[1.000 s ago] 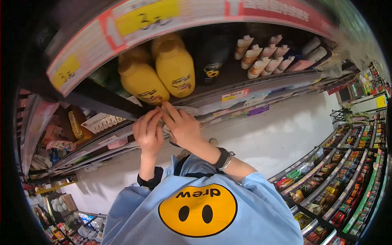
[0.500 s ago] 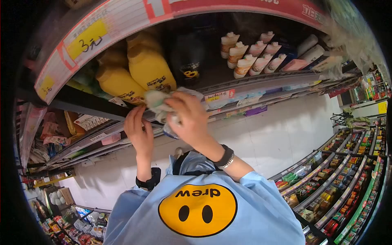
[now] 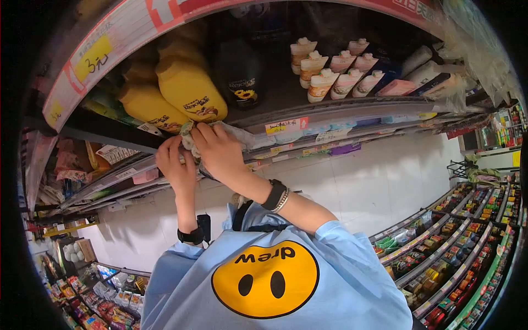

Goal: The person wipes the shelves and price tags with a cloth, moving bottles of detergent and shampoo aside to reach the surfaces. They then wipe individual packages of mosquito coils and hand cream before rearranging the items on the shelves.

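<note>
My right hand (image 3: pixel 219 153) is closed on a crumpled pale cleaning cloth (image 3: pixel 240 133), pressing it along the front edge of the shelf (image 3: pixel 264 116). Part of the cloth bunches out beyond its fingertips. Close beside it, my left hand (image 3: pixel 177 166) has bent fingers at the same edge, near the dark shelf divider (image 3: pixel 113 137); what they grip, if anything, is hidden. Just behind the hands stand a large yellow Rejoice bottle (image 3: pixel 190 91) and a second yellow bottle (image 3: pixel 151 107). A dark bottle with a sunflower label (image 3: pixel 242 82) is to their right.
Several white-capped tubes (image 3: pixel 324 85) stand in rows farther right on the shelf. Above them curves a price strip (image 3: pixel 96 58). Clear plastic sheeting (image 3: pixel 473 49) hangs at upper right. Stocked racks (image 3: pixel 456 247) fill the lower right, beyond the pale floor (image 3: pixel 352 181).
My right hand and the cloth have moved left along the shelf edge, up against my left hand. My left hand has shifted slightly left. The bottles appear a little lower left as the view shifts.
</note>
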